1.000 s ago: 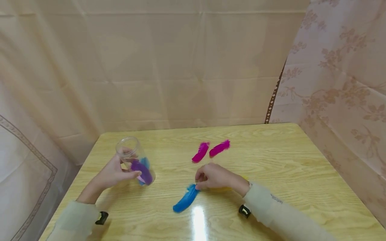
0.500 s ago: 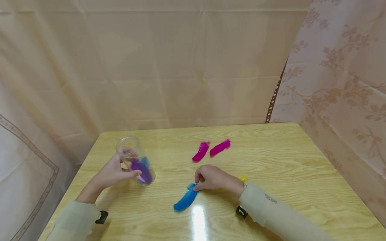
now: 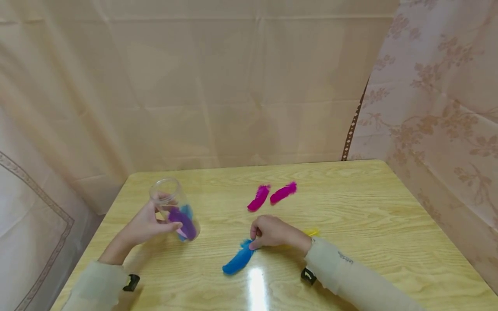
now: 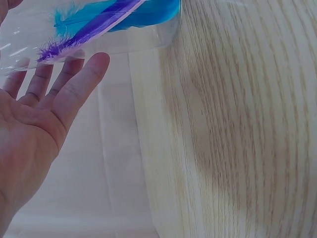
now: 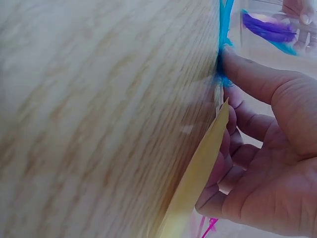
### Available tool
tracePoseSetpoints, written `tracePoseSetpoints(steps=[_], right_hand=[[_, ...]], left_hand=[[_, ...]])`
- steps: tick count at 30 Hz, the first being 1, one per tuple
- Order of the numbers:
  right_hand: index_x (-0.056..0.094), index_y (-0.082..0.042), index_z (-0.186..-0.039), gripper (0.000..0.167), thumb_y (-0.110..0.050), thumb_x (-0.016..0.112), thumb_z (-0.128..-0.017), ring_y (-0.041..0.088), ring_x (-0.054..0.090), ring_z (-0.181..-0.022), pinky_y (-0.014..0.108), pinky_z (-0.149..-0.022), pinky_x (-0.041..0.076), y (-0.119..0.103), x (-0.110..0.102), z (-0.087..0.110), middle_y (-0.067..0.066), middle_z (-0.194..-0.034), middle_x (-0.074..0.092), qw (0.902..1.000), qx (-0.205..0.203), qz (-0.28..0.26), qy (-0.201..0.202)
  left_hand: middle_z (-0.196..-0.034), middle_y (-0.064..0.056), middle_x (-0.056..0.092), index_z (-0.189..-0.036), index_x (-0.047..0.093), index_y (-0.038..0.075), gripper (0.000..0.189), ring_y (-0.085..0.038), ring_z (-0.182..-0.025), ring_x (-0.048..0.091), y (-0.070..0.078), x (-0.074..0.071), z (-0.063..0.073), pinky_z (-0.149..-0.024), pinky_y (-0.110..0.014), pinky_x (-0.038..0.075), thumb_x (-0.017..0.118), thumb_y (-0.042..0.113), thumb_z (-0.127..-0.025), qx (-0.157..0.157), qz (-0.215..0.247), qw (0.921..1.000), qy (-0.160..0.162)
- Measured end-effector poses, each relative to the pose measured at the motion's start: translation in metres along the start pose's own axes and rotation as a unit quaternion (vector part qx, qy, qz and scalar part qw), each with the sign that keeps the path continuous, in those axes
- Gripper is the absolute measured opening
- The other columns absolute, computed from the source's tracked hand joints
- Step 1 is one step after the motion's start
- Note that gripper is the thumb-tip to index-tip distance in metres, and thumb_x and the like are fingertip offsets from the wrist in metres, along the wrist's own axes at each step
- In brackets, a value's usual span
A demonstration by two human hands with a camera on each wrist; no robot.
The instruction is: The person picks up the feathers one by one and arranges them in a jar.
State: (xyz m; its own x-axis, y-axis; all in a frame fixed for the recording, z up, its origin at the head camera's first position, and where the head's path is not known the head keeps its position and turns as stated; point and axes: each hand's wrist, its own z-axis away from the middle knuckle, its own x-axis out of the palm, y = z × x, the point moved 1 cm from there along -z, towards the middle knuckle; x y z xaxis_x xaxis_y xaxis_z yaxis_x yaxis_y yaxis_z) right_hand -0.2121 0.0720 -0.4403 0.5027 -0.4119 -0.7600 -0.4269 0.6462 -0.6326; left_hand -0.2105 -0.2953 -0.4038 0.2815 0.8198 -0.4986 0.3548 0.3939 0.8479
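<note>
My left hand (image 3: 145,226) grips a clear plastic jar (image 3: 180,194) at the table's left, fingers behind it and thumb in front. The jar leans, its mouth tipped toward the back left. Inside lie a purple feather (image 3: 183,223) and blue feathering (image 3: 187,211). At the table's middle, my right hand (image 3: 274,232) pinches the fluffy end of a blue feather (image 3: 237,261) between thumb and forefinger; its smooth tip points toward the front left. Under the right hand and wrist lies a yellow feather (image 5: 195,173), mostly hidden in the head view.
Two magenta feathers, a left one (image 3: 258,199) and a right one (image 3: 283,193), lie behind the right hand on the wooden table (image 3: 369,216). A beige curtain (image 3: 233,86) hangs along the back edge, and a flowered cloth (image 3: 447,108) hangs at the right.
My right hand has shifted slightly left along the blue feather's fluffy end, and more of the yellow feather shows beside the wrist. The left hand and jar have stayed in place.
</note>
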Motion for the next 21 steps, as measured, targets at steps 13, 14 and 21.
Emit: tracePoseSetpoints(steps=[13,14,21], right_hand=[[0.069,-0.015,-0.083,0.017,-0.022,0.084,-0.085,0.010,0.048,-0.070,0.026,-0.064,0.041,-0.0053,0.0017,-0.0021,-0.006,-0.071,0.055,0.9994,0.035,0.004,-0.005],[0.069,-0.015,-0.083,0.017,-0.023,0.084,-0.085,0.010,0.048,-0.070,0.026,-0.064,0.041,-0.0056,0.0017,-0.0019,-0.006,-0.072,0.055,0.9992,0.039,0.004,-0.004],[0.068,-0.014,-0.083,0.018,-0.022,0.084,-0.085,0.012,0.049,-0.073,0.027,-0.066,0.042,-0.0071,0.0022,-0.0014,-0.005,-0.074,0.056,0.9987,0.050,0.005,-0.004]], left_hand=[[-0.128,-0.030,0.048,-0.130,0.037,-0.001,0.063,-0.042,-0.112,0.056,-0.0016,-0.0013,0.0003,-0.075,-0.032,0.061,0.081,0.004,-0.085,0.001,-0.008,1.0000,0.003],[-0.129,-0.031,0.048,-0.130,0.037,-0.002,0.063,-0.043,-0.112,0.056,-0.0016,-0.0011,0.0003,-0.075,-0.032,0.061,0.081,0.004,-0.085,0.001,-0.007,1.0000,0.002],[-0.129,-0.032,0.047,-0.130,0.036,-0.002,0.063,-0.046,-0.113,0.055,-0.0010,-0.0008,0.0006,-0.075,-0.032,0.061,0.080,0.002,-0.086,0.007,-0.003,1.0000,-0.001]])
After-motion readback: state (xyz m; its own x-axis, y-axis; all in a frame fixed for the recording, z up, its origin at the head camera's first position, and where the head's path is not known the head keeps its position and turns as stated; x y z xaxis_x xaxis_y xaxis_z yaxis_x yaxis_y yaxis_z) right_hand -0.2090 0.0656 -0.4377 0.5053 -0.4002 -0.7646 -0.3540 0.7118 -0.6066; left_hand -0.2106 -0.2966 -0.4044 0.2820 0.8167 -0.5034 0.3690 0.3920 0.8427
